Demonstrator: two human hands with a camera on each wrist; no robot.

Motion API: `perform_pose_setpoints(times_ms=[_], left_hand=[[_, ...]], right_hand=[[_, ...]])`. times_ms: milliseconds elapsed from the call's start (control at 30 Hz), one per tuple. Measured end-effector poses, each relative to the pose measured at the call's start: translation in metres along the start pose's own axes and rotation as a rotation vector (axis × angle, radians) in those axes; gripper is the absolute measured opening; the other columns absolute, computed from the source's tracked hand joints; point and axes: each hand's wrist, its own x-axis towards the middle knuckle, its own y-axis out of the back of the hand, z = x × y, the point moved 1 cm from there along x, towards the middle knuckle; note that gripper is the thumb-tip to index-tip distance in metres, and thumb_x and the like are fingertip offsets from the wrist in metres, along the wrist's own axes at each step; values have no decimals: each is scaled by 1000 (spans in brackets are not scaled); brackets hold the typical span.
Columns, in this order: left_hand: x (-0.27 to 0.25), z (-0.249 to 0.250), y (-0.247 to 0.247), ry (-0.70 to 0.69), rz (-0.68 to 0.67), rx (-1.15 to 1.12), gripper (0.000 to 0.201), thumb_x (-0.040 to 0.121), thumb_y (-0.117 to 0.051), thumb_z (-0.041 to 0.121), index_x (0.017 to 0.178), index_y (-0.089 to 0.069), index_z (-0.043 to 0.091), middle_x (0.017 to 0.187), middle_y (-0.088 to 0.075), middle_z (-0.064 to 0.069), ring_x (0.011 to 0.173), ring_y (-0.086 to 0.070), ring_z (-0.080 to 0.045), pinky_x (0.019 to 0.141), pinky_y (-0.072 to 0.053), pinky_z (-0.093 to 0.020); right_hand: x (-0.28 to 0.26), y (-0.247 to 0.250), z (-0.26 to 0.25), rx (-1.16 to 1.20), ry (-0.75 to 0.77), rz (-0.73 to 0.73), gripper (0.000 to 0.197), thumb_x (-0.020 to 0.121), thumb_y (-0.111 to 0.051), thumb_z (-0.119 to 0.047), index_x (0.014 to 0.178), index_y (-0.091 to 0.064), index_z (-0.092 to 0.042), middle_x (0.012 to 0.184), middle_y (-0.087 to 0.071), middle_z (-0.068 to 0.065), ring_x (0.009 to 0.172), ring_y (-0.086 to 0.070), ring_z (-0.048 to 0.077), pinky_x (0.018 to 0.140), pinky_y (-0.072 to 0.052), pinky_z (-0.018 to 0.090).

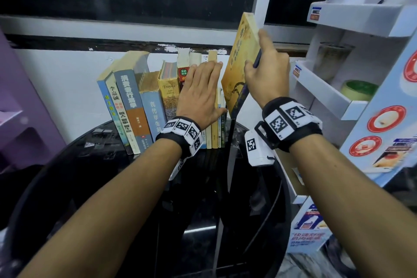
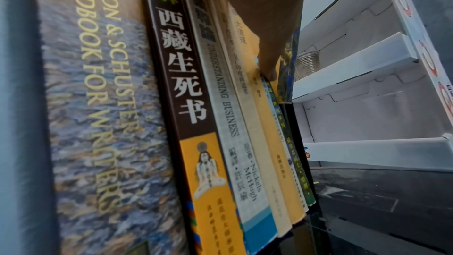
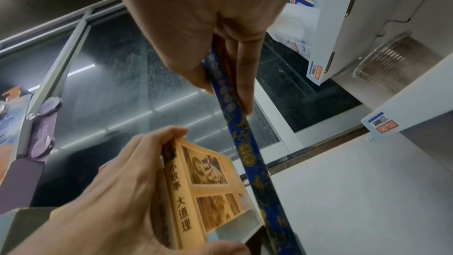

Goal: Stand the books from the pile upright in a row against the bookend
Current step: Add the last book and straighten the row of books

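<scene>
1. At the centre of the head view, our left hand [image 1: 200, 92] lies flat, fingers straight, against the spines of the row of books [image 1: 144, 101] standing on the black table [image 1: 90, 165].

2. Just right of centre, our right hand [image 1: 266, 74] pinches a yellow book with a blue spine [image 1: 237, 63], thumb on one cover and fingers on the other. The book is tilted, its top leaning toward the upper right of the frame and its lower end dipping in at the right end of the row.

3. A dark upright plate, which we take for the bookend [image 1: 232, 128], stands at that right end; whether the yellow book touches it we cannot tell.

4. In the left wrist view, the thin books [image 2: 267, 143] at the right of the row stand close together, with one fingertip of ours against them.

5. We judge the task nearly finished: about a dozen books already stand, and no pile shows in any view. Left to do: bring this book upright and close the row.

6. A white display rack [image 1: 338, 88] fills the right edge of the frame.
</scene>
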Motion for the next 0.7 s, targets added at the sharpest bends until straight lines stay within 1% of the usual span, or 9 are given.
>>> perform_pose_setpoints(times_ms=[100, 167, 233, 300, 367, 500, 600, 700], left_hand=[[0, 1, 1, -2, -13, -6, 113, 65, -66, 69, 147, -22, 6, 143, -37, -11, 136, -32, -28, 119, -10, -42], [1, 1, 1, -10, -27, -9, 114, 65, -66, 70, 148, -21, 6, 144, -36, -12, 137, -31, -28, 119, -10, -42], [1, 0, 1, -25, -34, -7, 115, 64, -67, 70, 148, -21, 6, 144, -36, -12, 136, -31, -28, 118, -10, -42], [2, -2, 2, -47, -33, -6, 116, 63, -68, 70, 147, -22, 5, 143, -38, -12, 135, -33, -28, 117, -10, -41], [3, -4, 3, -74, -32, -9, 116, 61, -70, 70, 146, -25, 6, 142, -39, -11, 134, -35, -28, 116, -11, -40], [6, -9, 5, -127, -42, -12, 115, 61, -70, 70, 146, -26, 6, 143, -39, -11, 134, -36, -28, 117, -16, -41], [7, -10, 5, -137, -56, -7, 115, 63, -69, 69, 147, -24, 5, 146, -37, -12, 138, -32, -29, 119, -11, -42], [7, -10, 4, -131, -65, 3, 115, 64, -68, 69, 147, -23, 4, 149, -33, -14, 139, -30, -29, 118, -9, -41]], right_hand=[[0, -11, 4, 27, -9, -34, 61, 90, -54, -13, 147, -34, -20, 100, -64, 17, 93, -61, 35, 86, -53, 41], [-2, -17, 6, 37, -23, -73, 60, 90, -55, -14, 146, -35, -22, 103, -64, 18, 96, -61, 36, 89, -53, 44], [-5, -22, 10, 32, -33, -112, 60, 91, -56, -14, 146, -35, -23, 105, -63, 19, 99, -60, 37, 91, -52, 42], [-7, -25, 12, 18, -36, -142, 59, 91, -56, -15, 146, -36, -24, 105, -63, 20, 101, -59, 39, 90, -51, 41], [-7, -29, 13, 11, -42, -174, 58, 91, -56, -15, 145, -37, -25, 106, -62, 20, 102, -58, 40, 90, -51, 42], [-9, -37, 17, -1, -31, -236, 55, 89, -58, -12, 140, -42, -22, 107, -62, 20, 102, -59, 40, 88, -52, 42], [-12, -42, 21, -7, -21, -248, 54, 89, -59, -11, 139, -43, -21, 103, -64, 20, 98, -60, 40, 87, -53, 43], [-13, -43, 23, -11, 5, -267, 53, 90, -59, -11, 140, -43, -18, 105, -64, 20, 100, -60, 38, 89, -51, 44]])
